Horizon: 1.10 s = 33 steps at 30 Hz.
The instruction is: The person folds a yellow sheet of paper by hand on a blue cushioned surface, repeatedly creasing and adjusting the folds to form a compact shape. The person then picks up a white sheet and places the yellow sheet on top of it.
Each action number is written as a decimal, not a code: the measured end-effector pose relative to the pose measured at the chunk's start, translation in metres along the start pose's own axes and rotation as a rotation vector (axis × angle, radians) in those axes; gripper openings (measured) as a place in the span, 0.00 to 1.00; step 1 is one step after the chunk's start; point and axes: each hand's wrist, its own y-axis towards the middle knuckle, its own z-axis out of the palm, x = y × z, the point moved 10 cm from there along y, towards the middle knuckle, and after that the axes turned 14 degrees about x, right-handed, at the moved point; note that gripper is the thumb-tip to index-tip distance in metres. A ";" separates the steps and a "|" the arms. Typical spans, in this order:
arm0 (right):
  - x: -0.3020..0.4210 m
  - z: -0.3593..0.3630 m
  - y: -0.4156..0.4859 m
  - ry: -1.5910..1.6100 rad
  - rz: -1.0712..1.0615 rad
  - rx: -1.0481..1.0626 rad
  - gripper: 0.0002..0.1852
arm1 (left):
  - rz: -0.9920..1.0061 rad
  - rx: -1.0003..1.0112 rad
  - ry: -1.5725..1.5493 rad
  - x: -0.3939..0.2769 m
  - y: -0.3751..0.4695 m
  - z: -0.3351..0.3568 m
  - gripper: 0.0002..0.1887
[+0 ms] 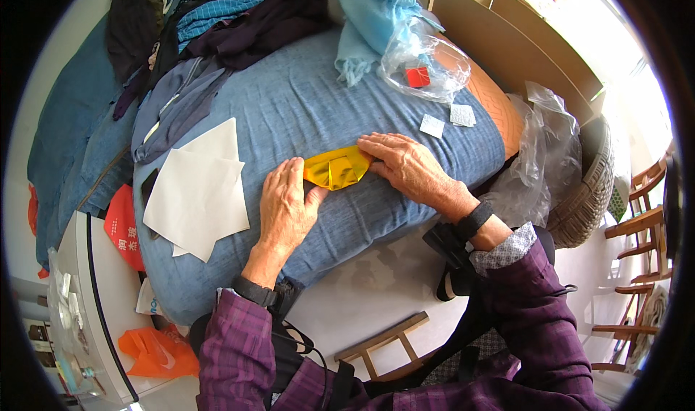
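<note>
A folded gold foil paper shape [340, 170] with pointed ends and a raised middle lies on the blue cloth-covered bed [304, 99]. My left hand [285, 202] grips its left end between fingers and thumb. At the opposite end my right hand [407, 164] has hold of the tip, its fingers hiding that corner. To the left of my left hand rest several overlapping sheets of white paper [198, 194]. Small white squares [432, 125] lie beyond my right hand.
Clothes [260, 23] are heaped at the back left. A pale blue fringed scarf [364, 20] and a clear plastic bag [442, 72] with a red square [417, 77] lie at the back. Cardboard [510, 42] and a wicker basket [583, 194] stand right. A wooden stool [388, 346] is below me.
</note>
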 end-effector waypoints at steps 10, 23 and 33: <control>-0.036 -0.020 -0.002 0.101 0.243 -0.102 0.08 | -0.096 -0.164 -0.359 0.022 0.015 -0.022 0.05; -0.049 -0.006 -0.030 1.439 0.343 0.015 0.33 | -0.379 0.197 -1.225 0.023 -0.001 -0.009 0.10; -0.044 0.000 -0.027 1.729 0.329 0.042 0.40 | -0.446 0.202 -1.322 0.030 -0.003 -0.004 0.10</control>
